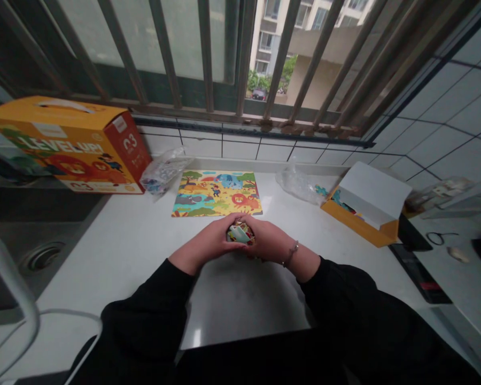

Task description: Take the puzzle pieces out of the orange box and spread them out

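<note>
Centrally in the head view, the person's left-hand grip [218,236] and right-hand grip [266,238] meet at the fingertips, both curled closely around a small bundle of flat, multicoloured pieces [240,233]. The bundle shows through the gap between the hands, low over the glossy white bench [144,240]. A thin silver bracelet [292,254] circles the right wrist. Just beyond the hands lies a flat rectangular board printed with colourful animals [218,193]. Left of it sit a crumpled clear plastic bag with contents [164,174] and a large orange cardboard carton lettered "LEVEL UP!" [76,144], near a grey sink [8,256]. To the board's right are another crumpled clear plastic bag [296,183] and an open orange cardboard box with a white-lined lid [356,225], small coloured pieces [339,199] showing inside.
</note>
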`<state>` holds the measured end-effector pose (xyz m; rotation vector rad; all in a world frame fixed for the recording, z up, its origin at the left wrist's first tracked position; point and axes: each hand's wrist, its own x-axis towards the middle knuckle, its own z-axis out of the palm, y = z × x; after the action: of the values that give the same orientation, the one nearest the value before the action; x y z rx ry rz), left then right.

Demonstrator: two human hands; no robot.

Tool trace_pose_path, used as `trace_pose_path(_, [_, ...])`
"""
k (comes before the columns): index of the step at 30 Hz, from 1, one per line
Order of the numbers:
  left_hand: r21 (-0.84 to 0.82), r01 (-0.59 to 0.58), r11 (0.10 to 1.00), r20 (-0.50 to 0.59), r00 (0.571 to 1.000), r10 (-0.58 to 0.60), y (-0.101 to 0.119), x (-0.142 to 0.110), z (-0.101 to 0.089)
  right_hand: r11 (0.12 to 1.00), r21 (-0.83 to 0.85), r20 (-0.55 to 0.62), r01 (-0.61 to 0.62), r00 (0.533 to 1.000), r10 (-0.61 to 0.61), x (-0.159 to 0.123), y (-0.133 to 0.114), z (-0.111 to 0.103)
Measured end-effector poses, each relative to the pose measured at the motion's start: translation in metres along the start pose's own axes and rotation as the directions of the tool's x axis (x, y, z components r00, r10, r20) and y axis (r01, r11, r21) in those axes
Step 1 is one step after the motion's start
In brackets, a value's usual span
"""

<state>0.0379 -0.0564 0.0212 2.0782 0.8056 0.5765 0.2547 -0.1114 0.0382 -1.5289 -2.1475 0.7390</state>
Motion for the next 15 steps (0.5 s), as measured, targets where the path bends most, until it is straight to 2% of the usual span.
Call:
trace_pose_path(3, [-0.036, 0.028, 0.999, 0.012, 1.0, -0.028, -0.001, 0.002, 0.002, 0.995, 0.046, -0.106, 0.093, 0.991, -0.087, -0.012, -0.004, 0.011])
trace_pose_path(6, [-0.043, 0.017, 0.999, 0.046, 0.999, -0.015, -0.001, 0.003, 0.005, 0.979, 0.04, -0.211, 0.2, 0.959, -0.187, -0.023, 0.0, 0.015])
trace_pose_path(10, [-0.022, 0.029, 0.999, 0.078, 0.997, -0.027, -0.001, 0.002, 0.011, 0.962, 0.018, -0.213, 0.273, 0.941, -0.263, -0.042, 0.018, 0.01])
trace_pose_path(12, [0.001, 0.039, 0.999, 0.085, 0.996, -0.039, -0.001, 0.002, 0.014, 0.963, 0.028, -0.239, 0.269, 0.937, -0.255, -0.054, 0.03, 0.007])
trace_pose_path(15, [0.023, 0.05, 0.998, 0.091, 0.994, -0.052, -0.001, 0.003, 0.017, 0.981, 0.058, -0.286, 0.186, 0.945, -0.162, -0.07, 0.043, 0.006])
